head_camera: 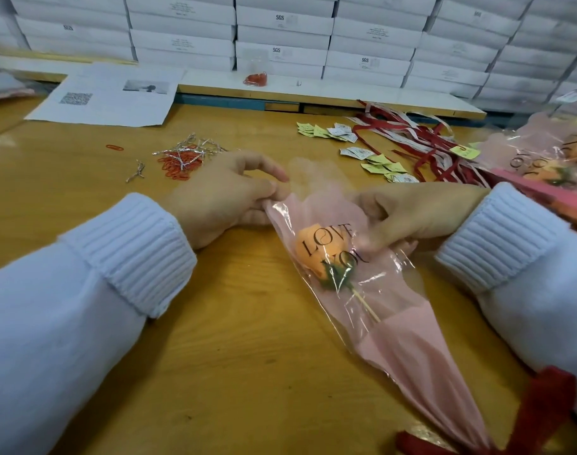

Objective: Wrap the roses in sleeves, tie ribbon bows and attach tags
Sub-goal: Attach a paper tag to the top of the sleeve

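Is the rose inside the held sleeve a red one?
No, the rose inside the pink sleeve is orange; only the ribbon at its narrow end is red.

A packing workshop: stacked white boxes [280, 31] behind a wooden bench [241, 356] strewn with ribbons [421, 149], tags [356, 152] and clips [178, 165].

Orange rose [323, 251] in pink sleeve [408, 349] w/ black lettering; red ribbon [543, 408]; white cuffs [139, 251].

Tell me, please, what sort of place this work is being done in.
Most likely a gift-packing workshop: white cartons stacked high behind a wooden bench, loose piles of tags and red ribbons, and a rose in its sleeve.
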